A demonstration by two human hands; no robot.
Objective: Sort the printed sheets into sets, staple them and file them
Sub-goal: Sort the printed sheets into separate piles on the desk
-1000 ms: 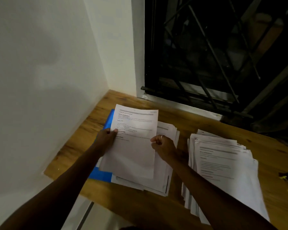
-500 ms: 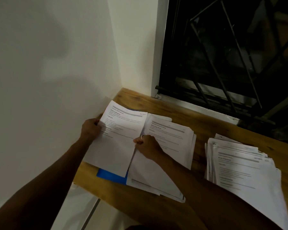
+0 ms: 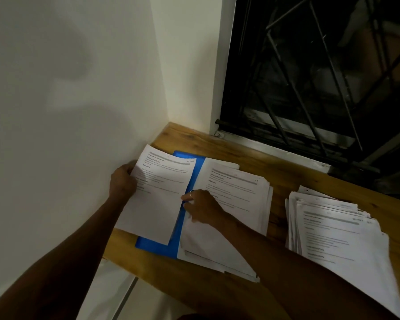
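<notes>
Bare forearms (image 3: 275, 257), ring (image 3: 191, 193) on right hand (image 3: 203, 207)

I see a wooden tabletop (image 3: 286, 172) with a blue folder (image 3: 156, 245) flat along its left edge, a stack of printed sheets (image 3: 240, 192) overlapping the folder's right side, and a second stack (image 3: 333, 239) lying apart toward the right edge

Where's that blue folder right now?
In the head view, the blue folder lies on the wooden desk at the left, by the wall, partly under the sheet the left hand holds and the pile of sheets on its right.
</notes>
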